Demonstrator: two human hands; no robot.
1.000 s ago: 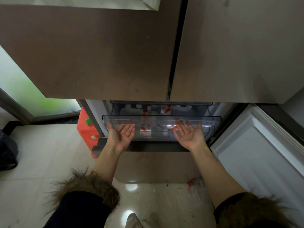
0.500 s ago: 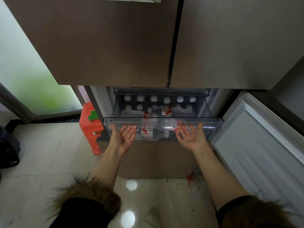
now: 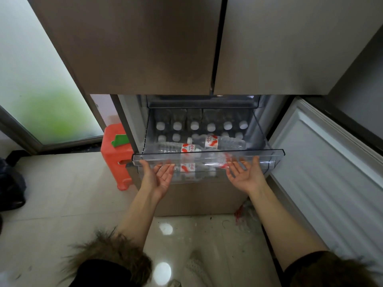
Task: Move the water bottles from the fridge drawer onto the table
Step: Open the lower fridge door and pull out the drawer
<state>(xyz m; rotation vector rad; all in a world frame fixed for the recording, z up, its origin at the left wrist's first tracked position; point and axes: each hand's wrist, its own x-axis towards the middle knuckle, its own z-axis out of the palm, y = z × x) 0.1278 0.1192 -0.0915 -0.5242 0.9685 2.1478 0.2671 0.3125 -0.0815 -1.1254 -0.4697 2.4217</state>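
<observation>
The clear fridge drawer (image 3: pixel 207 157) had slid much further out than 1 second before, and further again than half a second before. At the first frame only its front lip and a few red flashes showed under the upper doors (image 3: pixel 145 48); by this moment the whole bin lay exposed. The water bottles (image 3: pixel 211 141) were all in the drawer: 2 rows of white caps stood upright toward the back, 6 across the rear row, and 2 bottles lay on their sides on top nearer the front, more showing blurred through the front wall.

The left hand (image 3: pixel 159 177) was under the drawer's front lip, palm up, fingers nearly straight and spread, the thumb touching the rim. The right hand (image 3: pixel 244 176) mirrored it on the other side, palm up, fingers extended against the front wall, thumb raised at the rim. Both had kept that same open, cupping pose through all 3 frames.

Labels were white with a red swoosh and red script; the writing was too small and soft to read, and no brand could be made out.

An orange stool (image 3: pixel 116 154) with a green scrap (image 3: pixel 120 139) on top stood left of the fridge, more of it visible than earlier. The open white lower door (image 3: pixel 323 172) stood at right.
</observation>
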